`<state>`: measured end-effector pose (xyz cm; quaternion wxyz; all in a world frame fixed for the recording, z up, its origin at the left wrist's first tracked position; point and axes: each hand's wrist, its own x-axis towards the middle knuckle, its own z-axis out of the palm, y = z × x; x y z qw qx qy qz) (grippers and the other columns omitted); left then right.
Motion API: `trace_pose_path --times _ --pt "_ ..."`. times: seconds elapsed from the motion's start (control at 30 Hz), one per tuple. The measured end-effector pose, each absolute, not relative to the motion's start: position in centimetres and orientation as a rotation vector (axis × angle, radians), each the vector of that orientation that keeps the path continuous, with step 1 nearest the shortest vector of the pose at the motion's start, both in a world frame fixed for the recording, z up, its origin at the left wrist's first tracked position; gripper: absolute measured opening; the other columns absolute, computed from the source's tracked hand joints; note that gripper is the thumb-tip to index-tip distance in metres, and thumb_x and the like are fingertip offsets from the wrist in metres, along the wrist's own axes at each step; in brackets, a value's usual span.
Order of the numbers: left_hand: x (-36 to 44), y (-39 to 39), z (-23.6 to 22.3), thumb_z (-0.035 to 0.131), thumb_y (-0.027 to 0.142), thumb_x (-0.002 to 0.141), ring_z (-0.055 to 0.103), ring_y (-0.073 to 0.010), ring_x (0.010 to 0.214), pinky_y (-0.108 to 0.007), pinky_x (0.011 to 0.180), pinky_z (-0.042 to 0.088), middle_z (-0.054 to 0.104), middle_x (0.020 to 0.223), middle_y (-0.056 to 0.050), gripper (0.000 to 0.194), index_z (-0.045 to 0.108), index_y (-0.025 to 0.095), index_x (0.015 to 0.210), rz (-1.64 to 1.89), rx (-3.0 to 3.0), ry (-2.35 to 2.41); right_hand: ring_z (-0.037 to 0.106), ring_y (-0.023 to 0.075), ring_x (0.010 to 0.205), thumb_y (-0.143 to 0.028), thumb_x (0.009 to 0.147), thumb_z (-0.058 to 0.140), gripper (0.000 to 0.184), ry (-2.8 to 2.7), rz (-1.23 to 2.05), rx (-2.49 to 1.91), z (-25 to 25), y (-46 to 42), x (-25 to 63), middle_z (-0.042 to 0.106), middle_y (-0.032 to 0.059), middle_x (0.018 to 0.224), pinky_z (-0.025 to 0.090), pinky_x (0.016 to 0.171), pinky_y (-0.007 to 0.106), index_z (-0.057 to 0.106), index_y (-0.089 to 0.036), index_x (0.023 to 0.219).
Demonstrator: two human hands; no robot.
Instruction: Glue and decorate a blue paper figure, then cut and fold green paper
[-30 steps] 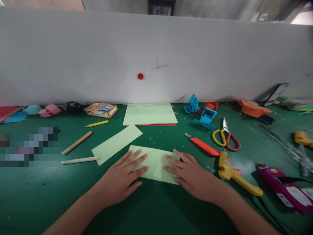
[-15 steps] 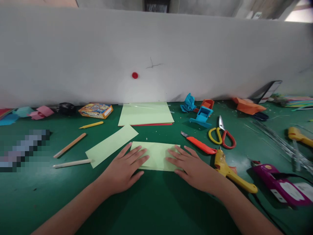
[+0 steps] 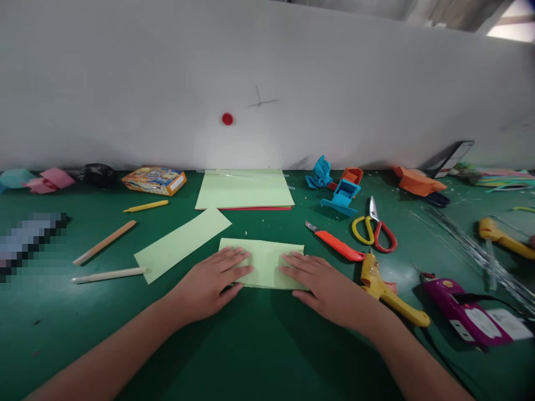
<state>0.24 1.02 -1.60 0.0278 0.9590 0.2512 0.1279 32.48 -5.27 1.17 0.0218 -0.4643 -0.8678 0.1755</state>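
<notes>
Around: a loose strip (image 3: 183,244) of the same pale green lies just left of the folded sheet (image 3: 264,260); a stack (image 3: 244,190) of green paper over red sits behind it near the wall; a knife (image 3: 335,243), scissors (image 3: 373,228) and a glue gun (image 3: 387,288) lie to the right, three sticks (image 3: 105,241) to the left
In the way: nothing lies between the hands and the sheet; the glue gun is just beside the right wrist
Change: since the earlier frames the sheet's near edge has come up toward the far one, so it now shows shorter front to back, and both hands have moved a little farther from the body with it
Sheet: flat on the green table (image 3: 259,345), centre, its bare middle showing between the two hands
Left hand (image 3: 211,282): flat, fingers spread, tips pressing the sheet's left end
Right hand (image 3: 324,281): flat, fingers spread, tips on the right end
</notes>
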Motion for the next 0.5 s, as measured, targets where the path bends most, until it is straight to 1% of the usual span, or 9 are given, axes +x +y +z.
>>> trace_pose_path --times 0.17,0.33,0.43,0.5 --pt "0.2 1.0 -1.5 0.048 0.029 0.105 0.050 -0.0276 0.144 -0.052 0.120 0.042 0.053 0.155 -0.007 0.038 0.061 0.024 0.141 0.414 2.937 0.771 0.033 0.0253 0.154 -0.037 0.105 0.046 0.052 -2.675 0.553 -1.464 1.4 -5.4 32.4 0.034 0.0037 0.168 0.026 0.126 0.050 0.045 -0.028 0.157" --pt "0.2 1.0 -1.2 0.050 0.031 0.105 0.051 -0.0283 0.143 -0.052 0.119 0.042 0.054 0.154 -0.008 0.037 0.062 0.024 0.140 0.438 2.921 0.725 0.032 0.0277 0.154 -0.028 0.106 0.043 0.049 -2.719 0.546 -1.465 1.9 -5.6 32.1 0.034 0.0021 0.168 0.029 0.122 0.055 0.048 -0.040 0.153" --pt "0.2 1.0 -1.1 0.045 0.025 0.106 0.052 -0.0270 0.142 -0.051 0.119 0.044 0.056 0.153 -0.008 0.037 0.065 0.025 0.138 0.455 2.905 0.713 0.030 0.0286 0.155 -0.030 0.107 0.042 0.046 -2.729 0.568 -1.484 2.1 -5.6 32.2 0.032 0.0015 0.169 0.028 0.122 0.056 0.052 -0.043 0.150" --pt "0.2 1.1 -1.1 0.043 0.021 0.105 0.053 -0.0257 0.141 -0.050 0.118 0.044 0.057 0.152 -0.006 0.039 0.066 0.027 0.136 0.459 2.866 0.727 0.029 0.0281 0.155 -0.031 0.107 0.042 0.045 -2.725 0.600 -1.492 2.2 -5.6 32.3 0.030 0.0007 0.169 0.026 0.123 0.056 0.052 -0.043 0.150"
